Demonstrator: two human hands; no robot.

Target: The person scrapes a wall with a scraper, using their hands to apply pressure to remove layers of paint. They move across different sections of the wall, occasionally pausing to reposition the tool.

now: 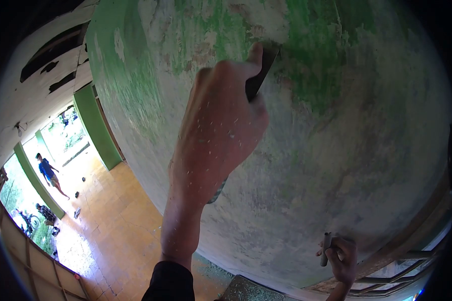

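My left hand (218,120) is raised against the wall (291,170), closed around a scraper. The scraper's dark flat blade (262,72) meets the plaster, with my index finger stretched along it. Part of its handle (218,193) shows below my palm. Small pale flakes lie on the back of this hand or hang in the air before it. Lower right, my right hand (342,257) is closed on a short grey tube (326,249), close to the wall. Green paint (316,75) covers the upper wall in worn patches, over bare grey plaster.
Paint flakes are scattered on a dark mat or board (251,290) at the wall's foot. Slatted window or vent framing (397,273) lies lower right. A tiled floor (120,215) stretches left, where one person (47,170) walks and another (46,213) is low by the opening near a bicycle (29,222).
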